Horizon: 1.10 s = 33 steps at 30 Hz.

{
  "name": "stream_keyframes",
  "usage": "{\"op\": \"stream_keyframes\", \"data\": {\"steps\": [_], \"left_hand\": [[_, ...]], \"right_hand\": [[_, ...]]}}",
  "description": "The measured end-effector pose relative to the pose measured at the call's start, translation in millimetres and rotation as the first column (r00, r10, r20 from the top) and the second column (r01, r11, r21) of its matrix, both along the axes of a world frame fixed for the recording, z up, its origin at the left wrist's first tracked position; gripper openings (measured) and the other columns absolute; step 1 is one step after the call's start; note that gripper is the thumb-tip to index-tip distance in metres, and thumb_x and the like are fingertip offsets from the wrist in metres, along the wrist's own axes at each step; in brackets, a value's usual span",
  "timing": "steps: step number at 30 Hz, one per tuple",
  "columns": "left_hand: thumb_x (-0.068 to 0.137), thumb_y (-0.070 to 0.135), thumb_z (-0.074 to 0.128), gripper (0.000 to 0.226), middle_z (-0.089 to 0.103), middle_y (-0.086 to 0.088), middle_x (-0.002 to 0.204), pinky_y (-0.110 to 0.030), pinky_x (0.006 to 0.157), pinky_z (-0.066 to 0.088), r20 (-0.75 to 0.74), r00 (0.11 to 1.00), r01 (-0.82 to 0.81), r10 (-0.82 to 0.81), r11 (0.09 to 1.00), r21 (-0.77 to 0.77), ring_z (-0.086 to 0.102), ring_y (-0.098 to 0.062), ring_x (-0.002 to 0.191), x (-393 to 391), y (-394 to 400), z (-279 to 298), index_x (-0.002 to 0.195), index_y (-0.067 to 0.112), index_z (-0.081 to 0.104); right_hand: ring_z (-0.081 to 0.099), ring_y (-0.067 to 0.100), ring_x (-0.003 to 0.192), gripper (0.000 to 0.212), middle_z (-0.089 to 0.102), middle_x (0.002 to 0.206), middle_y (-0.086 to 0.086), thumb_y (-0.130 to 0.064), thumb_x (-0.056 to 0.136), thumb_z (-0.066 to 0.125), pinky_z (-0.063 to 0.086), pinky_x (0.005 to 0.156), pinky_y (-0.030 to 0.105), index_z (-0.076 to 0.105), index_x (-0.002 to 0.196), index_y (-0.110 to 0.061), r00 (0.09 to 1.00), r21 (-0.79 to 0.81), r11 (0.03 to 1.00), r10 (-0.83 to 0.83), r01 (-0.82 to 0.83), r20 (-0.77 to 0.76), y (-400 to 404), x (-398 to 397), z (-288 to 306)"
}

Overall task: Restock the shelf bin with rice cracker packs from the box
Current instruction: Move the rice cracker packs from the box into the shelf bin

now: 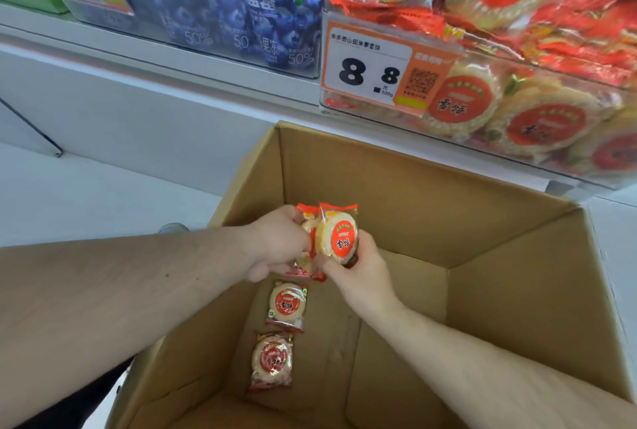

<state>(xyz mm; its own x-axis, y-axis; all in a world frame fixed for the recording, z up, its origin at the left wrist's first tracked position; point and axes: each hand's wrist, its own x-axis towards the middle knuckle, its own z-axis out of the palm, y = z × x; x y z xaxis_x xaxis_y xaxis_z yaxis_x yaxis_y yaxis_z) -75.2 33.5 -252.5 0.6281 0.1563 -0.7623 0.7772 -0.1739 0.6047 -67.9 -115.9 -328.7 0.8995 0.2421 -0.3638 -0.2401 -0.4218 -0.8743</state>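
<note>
My left hand [275, 242] grips one rice cracker pack [307, 256], fingers curled round it. My right hand [358, 273] pinches a second pack [339, 237] above the box [413, 194]. Two packs [287, 304] lie on box floor; shelf bin [517, 101] upper right, full.

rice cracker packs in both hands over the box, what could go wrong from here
The left hand and right hand share a bunched stack of packs; one may slip back into the box. The shelf bin already looks heaped, so additions might slide off.
</note>
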Motion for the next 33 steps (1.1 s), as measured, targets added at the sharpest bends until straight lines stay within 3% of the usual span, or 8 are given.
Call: {"op": "stream_keyframes", "data": {"steps": [7, 10, 12, 15, 19, 25, 29, 33], "left_hand": [[0.084, 0.015, 0.068, 0.026, 0.075, -0.001, 0.099, -0.038, 0.085, 0.056, 0.144, 0.99, 0.017, -0.003, 0.995, -0.096, 0.07, -0.02, 0.095, -7, -2, 18, 0.11, 0.02, 0.067], [0.078, 0.014, 0.076, 0.04, 0.074, -0.001, 0.1, -0.037, 0.083, 0.058, 0.167, 0.986, -0.01, 0.011, 1.0, -0.009, 0.072, -0.018, 0.091, -12, -2, 16, 0.115, 0.018, 0.062], [0.078, 0.01, 0.076, 0.041, 0.072, -0.002, 0.102, -0.035, 0.081, 0.057, 0.133, 0.991, 0.014, -0.018, 1.0, 0.026, 0.07, -0.019, 0.092, -20, -3, 15, 0.114, 0.017, 0.059], [0.08, 0.005, 0.073, 0.024, 0.069, -0.004, 0.095, -0.032, 0.075, 0.057, 0.081, 0.991, 0.094, -0.102, 0.991, 0.096, 0.067, -0.017, 0.084, -33, -3, 9, 0.097, 0.016, 0.059], [0.085, 0.004, 0.066, 0.026, 0.056, -0.002, 0.088, -0.026, 0.063, 0.047, 0.009, 0.995, 0.096, -0.101, 0.971, 0.221, 0.053, -0.012, 0.072, -41, 5, -5, 0.086, 0.018, 0.044], [0.088, 0.006, 0.062, 0.025, 0.056, -0.003, 0.095, -0.03, 0.071, 0.05, -0.087, 0.99, 0.131, -0.113, 0.964, 0.233, 0.054, -0.015, 0.078, -37, 12, -22, 0.098, 0.019, 0.042], [0.089, 0.007, 0.062, 0.025, 0.057, -0.004, 0.097, -0.031, 0.074, 0.051, -0.118, 0.988, 0.119, -0.096, 0.972, 0.203, 0.055, -0.014, 0.079, -34, 14, -28, 0.099, 0.019, 0.043], [0.087, 0.007, 0.065, 0.028, 0.06, -0.005, 0.102, -0.027, 0.072, 0.051, -0.129, 0.987, 0.108, -0.091, 0.986, 0.128, 0.057, -0.015, 0.085, -34, 15, -29, 0.105, 0.017, 0.046]], "right_hand": [[0.068, 0.007, 0.088, 0.049, 0.073, 0.094, -0.01, -0.045, 0.067, 0.08, 0.053, 0.073, 0.024, 0.062, 0.108, -0.026, 0.998, 0.094, 0.994, 0.059, -0.057, -0.02, 10, -10, 40], [0.069, 0.028, 0.094, 0.047, 0.074, 0.095, 0.004, -0.055, 0.065, 0.063, 0.055, 0.085, 0.042, 0.07, 0.097, -0.022, 0.977, 0.236, 0.949, -0.192, 0.208, -0.092, 6, -10, 24], [0.068, 0.034, 0.087, 0.032, 0.072, 0.088, 0.009, -0.048, 0.069, 0.056, 0.056, 0.08, 0.043, 0.065, 0.084, -0.022, 0.926, 0.073, 0.933, -0.338, 0.354, -0.168, 4, -11, -2], [0.068, 0.033, 0.094, 0.015, 0.073, 0.094, 0.01, -0.027, 0.085, 0.058, 0.055, 0.081, 0.036, 0.067, 0.091, -0.018, 0.973, -0.295, 0.955, -0.09, 0.024, -0.212, 12, -34, -49], [0.066, 0.029, 0.105, 0.023, 0.073, 0.109, 0.01, -0.024, 0.088, 0.064, 0.045, 0.071, 0.025, 0.071, 0.106, -0.012, 0.953, -0.414, 0.906, -0.041, -0.092, -0.301, 38, -69, -98], [0.056, 0.024, 0.12, 0.087, 0.053, 0.128, 0.004, -0.069, 0.061, 0.073, 0.046, 0.092, 0.034, 0.046, 0.126, -0.019, 0.912, -0.613, 0.76, -0.067, -0.217, -0.405, 58, -98, -138], [0.053, 0.021, 0.12, 0.106, 0.046, 0.131, 0.004, -0.072, 0.051, 0.08, 0.045, 0.093, 0.031, 0.03, 0.13, -0.022, 0.927, -0.732, 0.621, -0.02, -0.282, -0.375, 63, -113, -155], [0.057, 0.017, 0.118, 0.102, 0.053, 0.128, 0.0, -0.069, 0.055, 0.08, 0.045, 0.091, 0.029, 0.03, 0.133, -0.025, 0.942, -0.741, 0.61, 0.028, -0.282, -0.335, 61, -114, -163]]}}
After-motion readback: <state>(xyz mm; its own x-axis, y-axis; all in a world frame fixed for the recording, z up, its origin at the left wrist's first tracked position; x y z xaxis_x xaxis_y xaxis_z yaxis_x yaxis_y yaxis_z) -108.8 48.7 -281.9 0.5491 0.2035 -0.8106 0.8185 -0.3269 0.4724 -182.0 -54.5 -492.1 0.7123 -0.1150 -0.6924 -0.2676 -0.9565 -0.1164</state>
